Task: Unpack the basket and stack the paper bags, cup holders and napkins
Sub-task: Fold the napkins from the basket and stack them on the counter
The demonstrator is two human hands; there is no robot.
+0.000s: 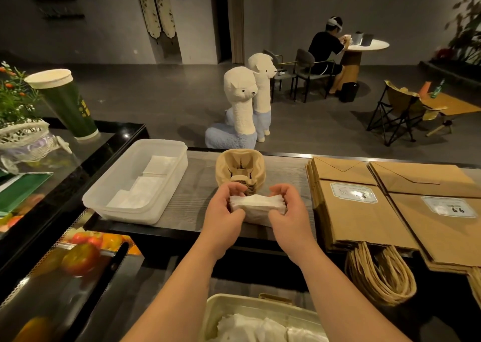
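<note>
- Hands meet just in front of the cup holders [240, 167], which sit in a brown stack on the grey counter [187, 201].
- The left hand [223, 211] and the right hand [289, 209] hold a white stack of napkins [256, 207] between them, one hand at each end.
- The fingers [235, 189] of the left hand curl over the far edge of the napkins, and its thumb presses the near side. The right hand pinches its end the same way.
- The napkins are low over the counter, just in front of the cup holders. I cannot tell if they touch it.
- Left of the cup holders sits a clear plastic tub [122, 213] with more folded white paper lying flat inside.
- Right of the cup holders lie two flat stacks of paper bags [359, 219], side by side. They have white stickers on top, and their rope handles hang off the near edge.
- In front of the cup holders and lower down, under the arms, is the basket [247, 302] with crumpled white paper in it.
- Far to the left of the cup holders stands a tall green cup [65, 102] with a lid.
- Behind the cup holders, on the floor, stand two fluffy alpaca toys [239, 107].
</note>
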